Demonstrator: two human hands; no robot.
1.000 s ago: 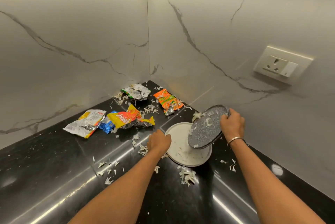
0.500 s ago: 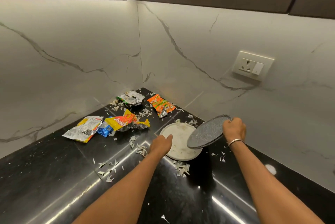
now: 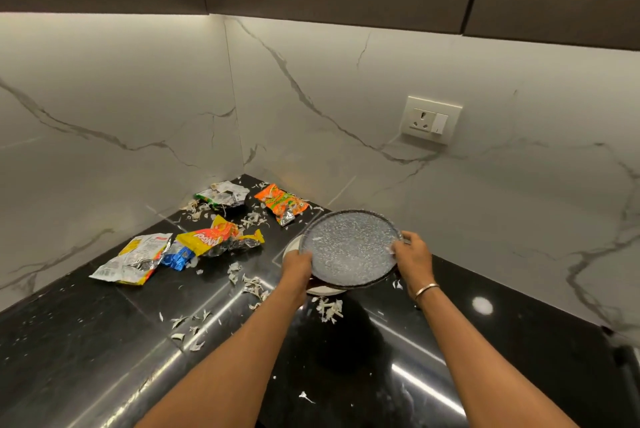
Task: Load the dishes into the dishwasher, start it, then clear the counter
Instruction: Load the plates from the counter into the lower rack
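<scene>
A grey speckled plate [image 3: 349,249] lies flat on top of a white plate [image 3: 292,247], which shows only as a sliver at its left and front edge. My left hand [image 3: 296,270] grips the stack at its left rim. My right hand [image 3: 412,256] grips the speckled plate's right rim, thumb on top. Both plates sit in the corner of the black counter [image 3: 104,358].
Several crumpled snack wrappers lie left and behind the plates: a yellow one [image 3: 214,237], a silver one [image 3: 133,259], an orange one [image 3: 282,202], a green one [image 3: 223,193]. White scraps [image 3: 249,283] are scattered over the counter. A wall socket [image 3: 431,119] sits at the right.
The speckled plate was tilted up in my right hand; it now lies flat over the white plate. My left hand moved from the white plate's edge onto the stack's left rim.
</scene>
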